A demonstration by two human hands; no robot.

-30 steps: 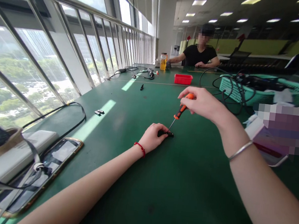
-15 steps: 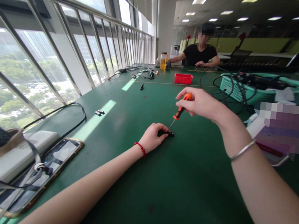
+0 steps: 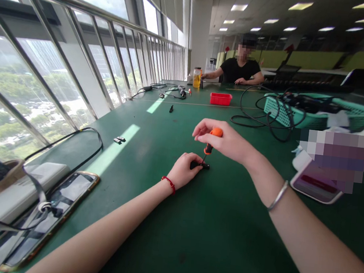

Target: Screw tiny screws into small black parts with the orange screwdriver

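On the green table (image 3: 159, 221), my left hand (image 3: 184, 170) pinches a small black part (image 3: 204, 166) between thumb and fingers; its exact kind cannot be made out. The screwdriver (image 3: 209, 147) has an orange and black handle and stands nearly upright, its tip down at the black part. My right hand (image 3: 222, 140) is closed loosely around the top of that handle, with some fingers lifted off it. Where the tip meets the part is too small to tell.
A phone (image 3: 73, 194) and cables lie at the left. Small black pieces (image 3: 119, 140) sit beyond my left arm, another black piece (image 3: 171, 108) farther back. A red tray (image 3: 221, 99), a jar (image 3: 197, 77), a green basket (image 3: 277, 110) and a seated person (image 3: 240, 71) are farther off.
My right hand has come lower and to the left, and the screwdriver has gone from tilted to more upright. My left hand keeps its hold on the black part.
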